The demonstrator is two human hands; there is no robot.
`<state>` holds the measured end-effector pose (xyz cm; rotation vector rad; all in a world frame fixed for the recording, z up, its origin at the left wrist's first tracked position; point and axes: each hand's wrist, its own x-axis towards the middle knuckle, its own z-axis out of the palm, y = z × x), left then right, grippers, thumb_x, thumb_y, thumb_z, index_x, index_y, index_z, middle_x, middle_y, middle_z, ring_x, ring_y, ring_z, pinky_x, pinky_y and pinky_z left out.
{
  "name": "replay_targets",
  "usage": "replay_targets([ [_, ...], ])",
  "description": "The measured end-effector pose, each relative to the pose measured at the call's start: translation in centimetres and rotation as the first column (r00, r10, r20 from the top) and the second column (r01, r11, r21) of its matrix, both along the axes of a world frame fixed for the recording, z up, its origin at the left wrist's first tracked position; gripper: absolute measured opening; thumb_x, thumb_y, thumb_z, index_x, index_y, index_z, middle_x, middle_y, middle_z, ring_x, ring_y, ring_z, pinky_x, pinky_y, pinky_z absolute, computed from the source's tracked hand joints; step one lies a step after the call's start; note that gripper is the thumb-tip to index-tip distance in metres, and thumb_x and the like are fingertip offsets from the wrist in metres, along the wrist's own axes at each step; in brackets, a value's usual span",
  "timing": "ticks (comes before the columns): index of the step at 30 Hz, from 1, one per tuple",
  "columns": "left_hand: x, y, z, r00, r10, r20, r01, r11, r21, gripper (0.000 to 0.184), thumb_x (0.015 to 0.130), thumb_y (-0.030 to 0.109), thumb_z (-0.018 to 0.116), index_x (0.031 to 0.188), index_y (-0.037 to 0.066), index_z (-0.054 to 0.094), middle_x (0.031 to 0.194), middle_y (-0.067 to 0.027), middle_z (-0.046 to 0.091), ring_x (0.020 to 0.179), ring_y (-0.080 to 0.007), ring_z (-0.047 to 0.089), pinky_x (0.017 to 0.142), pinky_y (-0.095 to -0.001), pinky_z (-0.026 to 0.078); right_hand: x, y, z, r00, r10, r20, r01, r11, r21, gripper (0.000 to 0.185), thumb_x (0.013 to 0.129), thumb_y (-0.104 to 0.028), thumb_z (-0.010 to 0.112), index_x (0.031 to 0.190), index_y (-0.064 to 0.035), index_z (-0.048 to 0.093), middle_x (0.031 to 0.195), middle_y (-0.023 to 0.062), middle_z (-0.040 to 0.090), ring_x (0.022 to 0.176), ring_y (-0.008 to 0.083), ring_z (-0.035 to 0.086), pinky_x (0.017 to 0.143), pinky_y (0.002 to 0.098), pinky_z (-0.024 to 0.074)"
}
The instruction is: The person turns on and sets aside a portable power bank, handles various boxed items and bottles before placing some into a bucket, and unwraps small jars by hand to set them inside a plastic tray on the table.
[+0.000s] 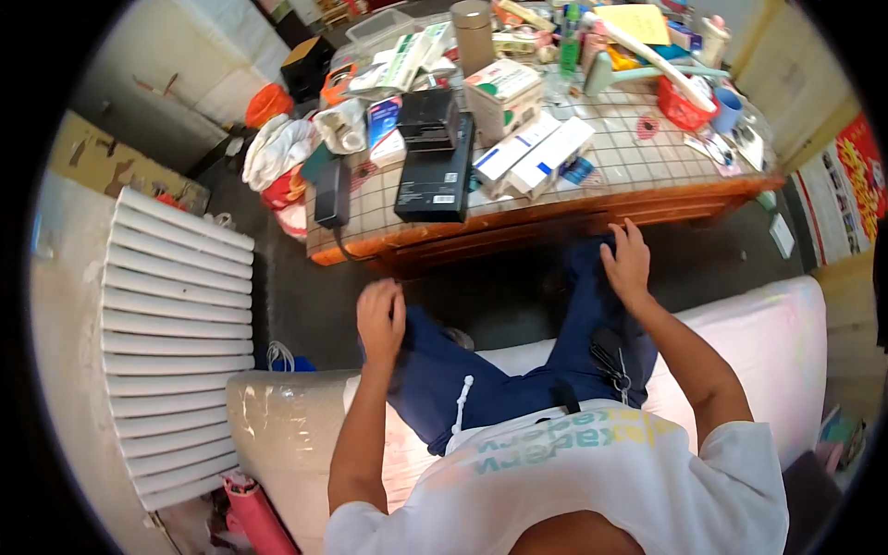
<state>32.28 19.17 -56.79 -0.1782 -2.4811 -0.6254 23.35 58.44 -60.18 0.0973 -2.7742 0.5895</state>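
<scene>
My left hand [380, 319] is beside the knee of my dark blue trousers [481, 379], back turned up. Its fingers curl down out of sight, and nothing shows in it. Over the other knee lies my right hand [629, 264], fingers apart, holding nothing. Nearest to that hand is the front edge of the wooden table [546, 211]. A black flat box [435, 190], a smaller black box [428, 118] and two long white boxes [532, 157] stand near this edge. Black keys [608, 356] hang on a ring at my waist.
A white radiator [180, 351] runs along the left wall. I sit on a pale padded seat [740, 342]. The table also bears a brown cylinder [474, 37], a red basket [683, 106], a blue cup [728, 111] and a black adapter [331, 196] with its cable hanging off the edge.
</scene>
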Motion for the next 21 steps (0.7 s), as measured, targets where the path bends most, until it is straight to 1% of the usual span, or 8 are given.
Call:
replay_targets([
  [4,-7.7,-2.4,3.2,0.961,0.256,-0.106,-0.26,0.965,-0.029,0.02,0.077,0.008,0.059,0.097,0.002,0.056,0.107,-0.0144,0.055,0.101,-0.0314,0.05,0.088,-0.0385,0.038,-1.9,-1.1,-1.3,0.998,0.03,0.057,-0.038,0.989,0.145,0.02,0.076,-0.019,0.057,0.091,-0.0058,0.06,0.099,0.0087,0.059,0.098,0.0261,0.051,0.088,0.0392,0.0324],
  [6,-11.8,-4.5,3.6,0.891,0.402,-0.211,-0.434,0.891,-0.134,0.038,0.074,0.017,0.064,0.107,0.003,0.051,0.112,-0.0147,0.052,0.103,-0.0316,0.048,0.089,-0.0396,0.037,-2.6,-2.3,-0.9,0.998,0.016,0.058,-0.022,0.995,0.098,0.014,0.075,-0.019,0.056,0.079,-0.0075,0.061,0.085,0.0054,0.062,0.088,0.0231,0.054,0.086,0.0372,0.0327],
  [9,-16.4,-7.4,2.4,0.764,0.632,-0.132,-0.645,0.747,-0.16,0.059,0.068,0.025,0.07,0.118,0.006,0.044,0.114,-0.0144,0.052,0.103,-0.0328,0.049,0.088,-0.0421,0.038,-3.5,-2.5,-0.7,0.996,-0.005,0.09,-0.007,0.991,0.137,0.012,0.075,-0.019,0.056,0.075,-0.0085,0.061,0.079,0.0066,0.06,0.084,0.0233,0.054,0.085,0.0365,0.0334],
  [10,-17.0,-7.5,2.4,0.736,0.677,0.005,-0.67,0.73,-0.135,0.063,0.067,0.026,0.071,0.12,0.007,0.043,0.114,-0.0146,0.052,0.103,-0.0333,0.049,0.087,-0.0425,0.038,-3.6,-2.5,-0.9,0.997,0.002,0.08,-0.014,0.99,0.139,0.012,0.075,-0.019,0.055,0.074,-0.0084,0.061,0.078,0.0065,0.06,0.084,0.0232,0.054,0.084,0.0363,0.0336],
  [13,-17.8,-7.7,2.3,0.675,0.674,0.299,-0.697,0.716,-0.04,0.072,0.063,0.027,0.073,0.125,0.012,0.04,0.114,-0.0155,0.053,0.102,-0.0361,0.05,0.084,-0.0431,0.041,-4.3,-2.5,-1.0,0.998,0.016,0.06,-0.025,0.988,0.151,0.011,0.075,-0.019,0.055,0.073,-0.0084,0.06,0.076,0.0062,0.059,0.083,0.0228,0.054,0.083,0.0359,0.0341],
  [16,-17.8,-8.6,1.5,0.691,0.674,0.26,-0.697,0.717,-0.005,0.073,0.061,0.027,0.075,0.124,0.012,0.041,0.111,-0.0158,0.055,0.1,-0.0374,0.05,0.083,-0.0435,0.041,-4.3,-2.9,-0.7,0.997,0.027,0.071,-0.039,0.985,0.171,0.011,0.075,-0.019,0.055,0.073,-0.0085,0.059,0.075,0.0057,0.058,0.081,0.0225,0.054,0.082,0.036,0.0346],
  [17,-17.7,-9.0,1.6,0.72,0.645,0.256,-0.673,0.739,0.034,0.062,0.063,0.036,0.072,0.109,0.0,0.052,0.102,-0.0224,0.057,0.094,-0.0384,0.055,0.081,-0.0424,0.043,-4.4,-3.1,-0.6,0.997,0.03,0.07,-0.042,0.983,0.178,0.011,0.075,-0.019,0.055,0.074,-0.0086,0.059,0.075,0.0055,0.058,0.081,0.0225,0.054,0.082,0.0361,0.0347],
  [21,-15.8,-9.4,0.8,0.729,0.643,0.237,-0.683,0.707,0.183,0.063,0.065,0.033,0.071,0.112,-0.003,0.05,0.101,-0.0216,0.057,0.093,-0.0346,0.056,0.081,-0.0397,0.043,-4.1,-3.2,-0.9,0.998,0.054,0.024,-0.057,0.983,0.177,0.01,0.075,-0.019,0.056,0.074,-0.0087,0.059,0.075,0.0052,0.058,0.08,0.0222,0.054,0.082,0.0359,0.035],
])
